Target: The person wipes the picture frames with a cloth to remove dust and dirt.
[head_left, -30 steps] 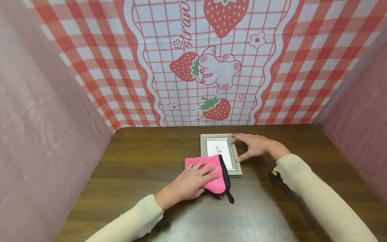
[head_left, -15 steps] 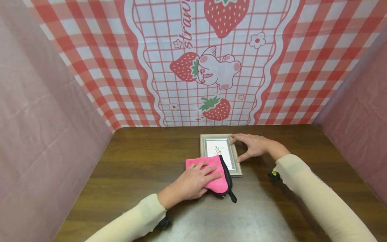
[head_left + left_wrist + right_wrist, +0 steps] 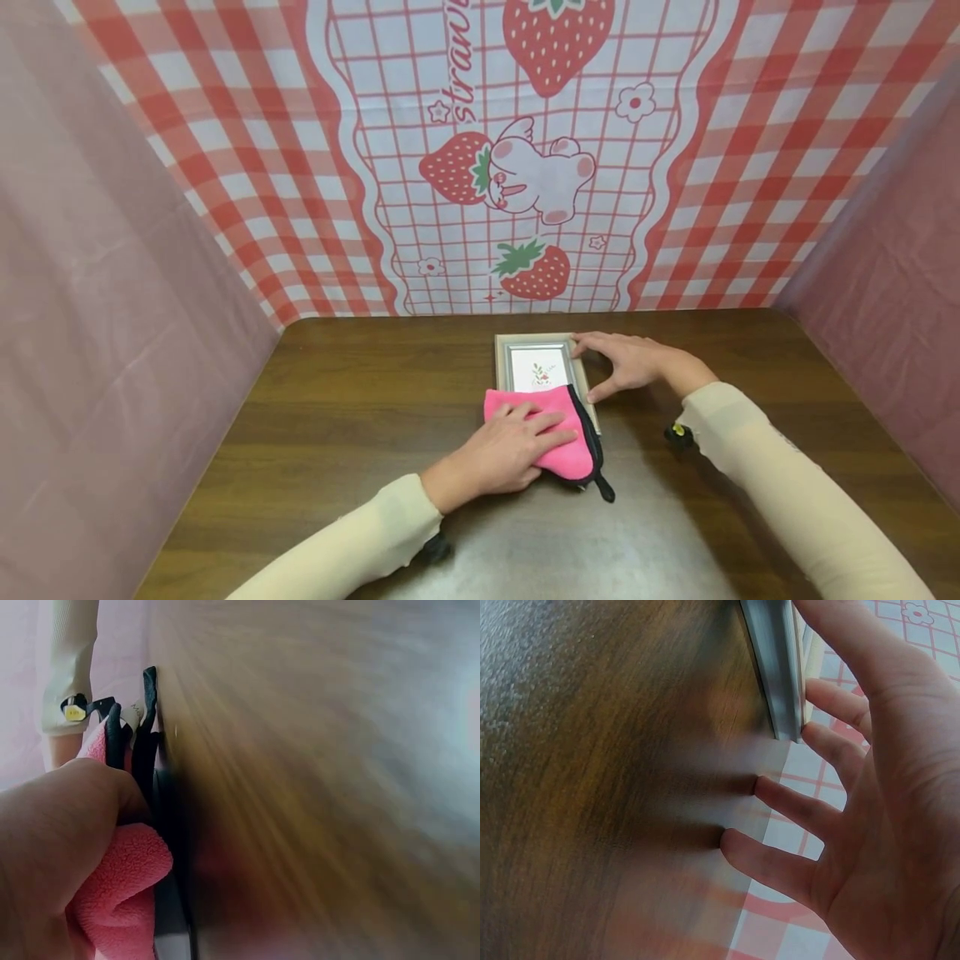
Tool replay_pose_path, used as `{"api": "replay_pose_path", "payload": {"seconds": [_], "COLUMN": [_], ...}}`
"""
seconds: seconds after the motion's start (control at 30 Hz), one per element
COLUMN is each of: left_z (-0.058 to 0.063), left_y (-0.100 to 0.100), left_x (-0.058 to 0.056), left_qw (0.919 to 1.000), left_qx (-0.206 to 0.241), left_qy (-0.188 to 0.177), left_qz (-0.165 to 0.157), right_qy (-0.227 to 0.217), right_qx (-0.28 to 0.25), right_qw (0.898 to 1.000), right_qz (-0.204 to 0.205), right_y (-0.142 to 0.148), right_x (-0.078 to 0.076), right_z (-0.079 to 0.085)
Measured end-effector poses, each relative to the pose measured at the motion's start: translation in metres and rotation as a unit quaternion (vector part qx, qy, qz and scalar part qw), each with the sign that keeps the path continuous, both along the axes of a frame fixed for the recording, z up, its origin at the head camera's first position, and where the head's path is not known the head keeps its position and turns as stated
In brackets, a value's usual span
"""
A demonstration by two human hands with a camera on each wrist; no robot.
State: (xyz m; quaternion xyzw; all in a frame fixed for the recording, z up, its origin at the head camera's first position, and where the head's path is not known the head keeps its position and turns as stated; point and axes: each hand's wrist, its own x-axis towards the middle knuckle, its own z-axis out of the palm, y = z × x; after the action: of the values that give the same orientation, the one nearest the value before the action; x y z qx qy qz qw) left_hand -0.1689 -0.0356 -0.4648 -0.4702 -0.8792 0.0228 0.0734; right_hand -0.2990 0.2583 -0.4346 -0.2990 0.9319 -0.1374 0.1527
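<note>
A silver-and-cream picture frame (image 3: 502, 367) lies face up on the wooden table, a small floral print in its middle. My left hand (image 3: 510, 450) holds a pink cloth (image 3: 566, 462) with black trim and a loop, the fingers spread over its top. In the left wrist view the thumb bends down beside a bunched fold of the cloth (image 3: 124, 900). The cloth covers the frame's near part. My right hand (image 3: 637, 362) touches the frame's right side: index finger by the far corner, thumb lower down. In the right wrist view its fingers (image 3: 780, 866) are spread, two tips at the tabletop.
The brown wooden table (image 3: 360, 375) surrounds the frame. A red-and-white checked strawberry cloth (image 3: 405, 167) hangs behind its far edge. Pink drapes (image 3: 127, 275) flank the left side and the right side. Dark wrist devices (image 3: 678, 435) show under both sleeves.
My left hand has slid to the right with the pink cloth, which now covers more of the frame's near right corner. The right hand and the frame have stayed in place.
</note>
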Motion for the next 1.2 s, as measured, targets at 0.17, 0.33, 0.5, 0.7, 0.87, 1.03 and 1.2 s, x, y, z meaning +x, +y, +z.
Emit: {"api": "replay_pose_path", "payload": {"seconds": [0.17, 0.33, 0.5, 0.7, 0.87, 1.03, 1.2], "left_z": [-0.001, -0.002, -0.002, 0.0, 0.001, 0.005, 0.007], "left_y": [0.011, 0.013, 0.013, 0.011, 0.007, -0.004, -0.015], "left_x": [-0.001, 0.0, 0.0, 0.001, 0.0, 0.004, 0.012], "left_qw": [1.0, 0.9998, 0.9998, 0.9999, 1.0, 0.9999, 0.9999], "left_qx": [-0.009, -0.017, -0.017, -0.012, -0.008, -0.01, -0.008], "left_qy": [0.0, 0.001, 0.003, -0.003, -0.004, 0.001, 0.008], "left_qz": [-0.002, 0.005, 0.005, 0.001, 0.0, 0.008, 0.013], "right_qy": [0.001, -0.001, -0.01, -0.005, -0.004, -0.004, -0.008], "right_qx": [0.001, -0.002, -0.003, -0.005, -0.01, -0.008, -0.005], "right_qw": [1.0, 1.0, 1.0, 1.0, 1.0, 1.0, 1.0], "right_qz": [0.006, 0.004, -0.005, -0.002, 0.001, -0.002, -0.011], "right_y": [0.0, 0.001, 0.002, 0.002, 0.002, 0.003, 0.003], "right_x": [0.0, -0.001, -0.002, -0.001, -0.001, -0.001, -0.004], "right_z": [-0.001, -0.004, -0.005, -0.006, -0.006, -0.006, -0.008]}}
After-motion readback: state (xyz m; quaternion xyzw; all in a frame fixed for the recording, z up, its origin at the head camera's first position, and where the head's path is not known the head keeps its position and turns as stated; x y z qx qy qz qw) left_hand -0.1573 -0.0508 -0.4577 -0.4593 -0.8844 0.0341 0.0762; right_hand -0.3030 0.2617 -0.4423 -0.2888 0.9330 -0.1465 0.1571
